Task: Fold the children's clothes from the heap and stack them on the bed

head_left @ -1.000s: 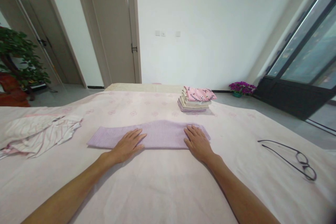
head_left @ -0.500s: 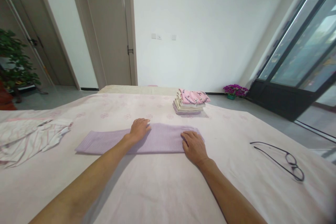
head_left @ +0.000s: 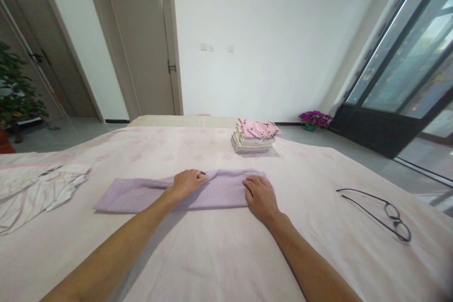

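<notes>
A folded lilac ribbed garment lies in a long strip across the bed in front of me. At its far edge, near the middle, my left hand pinches the fabric between thumb and curled fingers, and a crease runs along that edge. My right hand rests on the strip's right end, palm down with fingers spread a little. Beyond the garment stands a stack of folded clothes with a pink printed piece on top.
A crumpled striped garment lies at the left. Eyeglasses with open temples lie at the right on the pale flowered sheet. On the floor past the bed are purple flowers and a leafy plant.
My left hand has gone from lying on the garment with fingers extended to gripping its far edge, which has wrinkled. The right hand stays in place. The view has shifted slightly.
</notes>
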Available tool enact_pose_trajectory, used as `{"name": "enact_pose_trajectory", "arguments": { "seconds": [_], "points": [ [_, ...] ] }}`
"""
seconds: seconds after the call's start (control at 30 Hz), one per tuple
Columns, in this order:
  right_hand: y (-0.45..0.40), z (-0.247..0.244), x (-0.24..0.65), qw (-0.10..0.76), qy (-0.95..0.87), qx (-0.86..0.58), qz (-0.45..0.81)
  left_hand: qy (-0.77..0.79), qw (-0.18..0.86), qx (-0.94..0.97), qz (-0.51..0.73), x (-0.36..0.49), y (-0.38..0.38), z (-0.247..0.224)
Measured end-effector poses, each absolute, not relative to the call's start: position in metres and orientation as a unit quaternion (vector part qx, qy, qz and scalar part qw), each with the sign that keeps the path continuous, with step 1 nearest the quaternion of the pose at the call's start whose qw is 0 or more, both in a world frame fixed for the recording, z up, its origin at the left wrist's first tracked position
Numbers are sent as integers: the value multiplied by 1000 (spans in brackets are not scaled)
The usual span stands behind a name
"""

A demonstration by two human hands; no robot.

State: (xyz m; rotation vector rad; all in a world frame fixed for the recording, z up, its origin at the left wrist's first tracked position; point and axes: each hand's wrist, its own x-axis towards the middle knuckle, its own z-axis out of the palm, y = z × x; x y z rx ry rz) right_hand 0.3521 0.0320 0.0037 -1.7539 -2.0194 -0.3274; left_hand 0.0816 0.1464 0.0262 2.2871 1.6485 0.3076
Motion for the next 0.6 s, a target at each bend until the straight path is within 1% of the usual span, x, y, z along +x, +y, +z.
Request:
{"name": "enact_pose_trajectory", "arguments": {
  "seconds": [0.2, 0.5, 0.6],
  "points": [
    [34, 2, 353, 225, -732, -632, -115, 588, 234, 768, 96, 95, 167, 28],
    [34, 1, 354, 227, -736, -630, -102, 569, 358, 728, 131, 106, 189, 26],
    [34, 1, 354, 226, -736, -630, -100, 540, 400, 724, 156, 107, 193, 26]
  ]
}}
